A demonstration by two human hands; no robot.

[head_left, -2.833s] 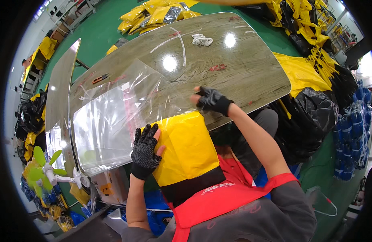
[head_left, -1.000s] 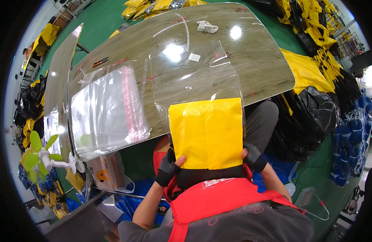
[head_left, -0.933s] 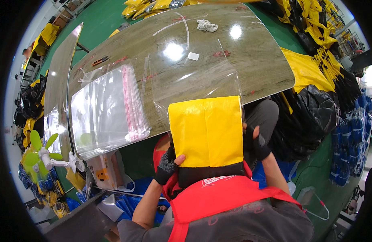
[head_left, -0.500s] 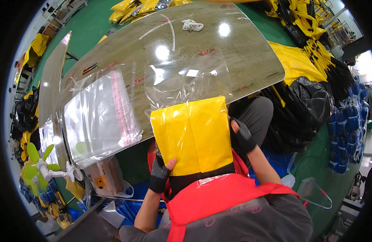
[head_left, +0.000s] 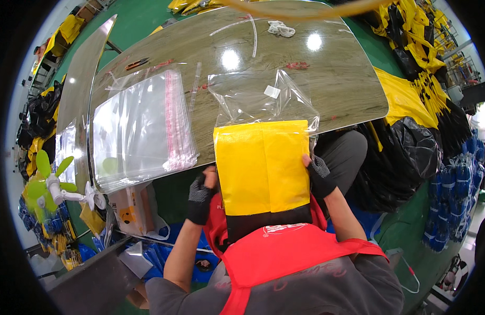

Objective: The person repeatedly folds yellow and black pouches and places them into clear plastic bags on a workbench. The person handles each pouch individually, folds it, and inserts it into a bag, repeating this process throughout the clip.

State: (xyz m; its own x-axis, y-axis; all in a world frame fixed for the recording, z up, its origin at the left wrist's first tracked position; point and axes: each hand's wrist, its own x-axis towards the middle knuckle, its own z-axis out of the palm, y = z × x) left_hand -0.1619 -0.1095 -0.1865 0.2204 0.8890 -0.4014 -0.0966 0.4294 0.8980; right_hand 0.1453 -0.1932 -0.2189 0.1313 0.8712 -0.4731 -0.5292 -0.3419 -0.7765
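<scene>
A folded yellow and black cloth item (head_left: 261,168) lies inside a clear plastic bag (head_left: 253,102), in front of my red apron. The bag's far part spreads over the table edge. My right hand (head_left: 317,173), in a dark half-finger glove, grips the right side, thumb on the yellow face and the other fingers mostly hidden behind. Beside the left edge is my left hand (head_left: 202,191), gloved the same way, its visible fingers curled in. What they hold, if anything, is hidden. A stack of clear plastic bags (head_left: 142,123) with pink-marked strips lies to the left.
On the table (head_left: 353,79) are a white crumpled cloth (head_left: 281,29), an orange-and-black cutter (head_left: 137,64) and clear strips. A green-bladed fan (head_left: 56,181) stands at the left. Yellow and black goods (head_left: 405,100) pile up at the right, beside blue bundles (head_left: 445,205).
My left hand has shifted off the bag's front, up to its left edge. My right thumb has come onto the yellow face. The view has shifted, moving the table rightward in the picture.
</scene>
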